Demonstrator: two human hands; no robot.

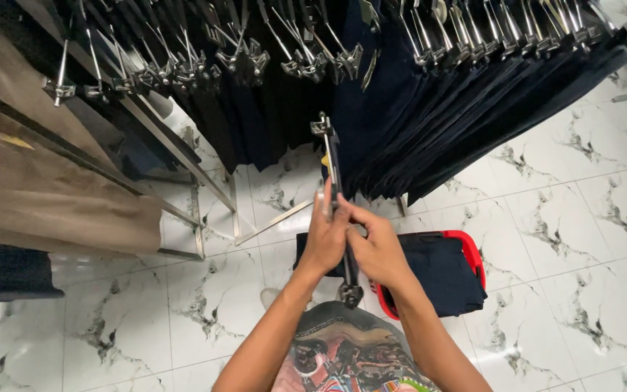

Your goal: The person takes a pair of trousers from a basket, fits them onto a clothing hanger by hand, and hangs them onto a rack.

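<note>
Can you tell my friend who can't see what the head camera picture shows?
Two hands, left hand and right hand, hold a metal clip hanger over a red basket of dark clothes. Above hangs a rack of dark trousers over a white marble floor.

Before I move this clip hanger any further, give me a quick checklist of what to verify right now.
1. Left hand grips the clip hanger bar: ok.
2. Right hand also on the bar: ok.
3. Upper clip clear of the hung dark trousers: ok, a gap shows.
4. Lower clip open or shut: cannot tell.
5. Folded dark garment resting on the red basket: ok.
6. Anything clamped in the hanger: cannot tell, hands cover it.
</note>
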